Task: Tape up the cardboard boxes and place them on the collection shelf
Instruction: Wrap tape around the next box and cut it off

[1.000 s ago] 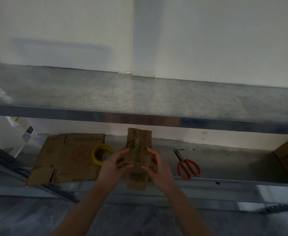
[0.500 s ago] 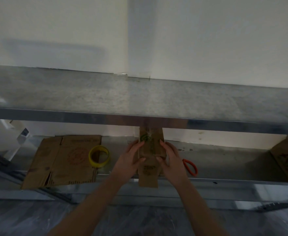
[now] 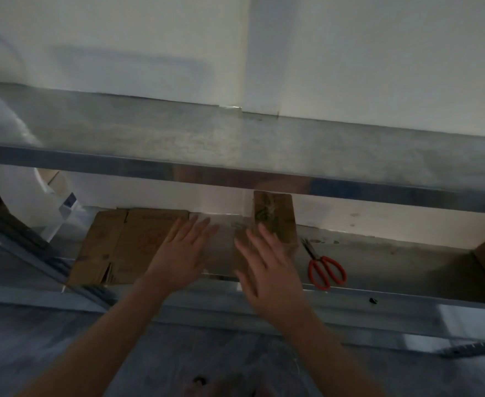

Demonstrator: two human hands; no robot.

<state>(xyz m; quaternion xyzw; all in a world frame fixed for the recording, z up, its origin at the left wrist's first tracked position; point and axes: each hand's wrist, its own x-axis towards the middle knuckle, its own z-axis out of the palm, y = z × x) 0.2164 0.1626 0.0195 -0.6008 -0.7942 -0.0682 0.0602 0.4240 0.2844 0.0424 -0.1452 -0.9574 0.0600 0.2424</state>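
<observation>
Taped box stands on lower shelf; my left hand and right hand splayed flat, holding nothing. Placement looks done; next, fetch flattened carton.

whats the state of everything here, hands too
small brown cardboard box: closed, upright on grey metal lower shelf, not gripped
flattened brown cardboard box: unfolded flat, lying on that shelf
orange-handled scissors: lying flat, unheld
left hand: open, empty
right hand: open, empty
</observation>
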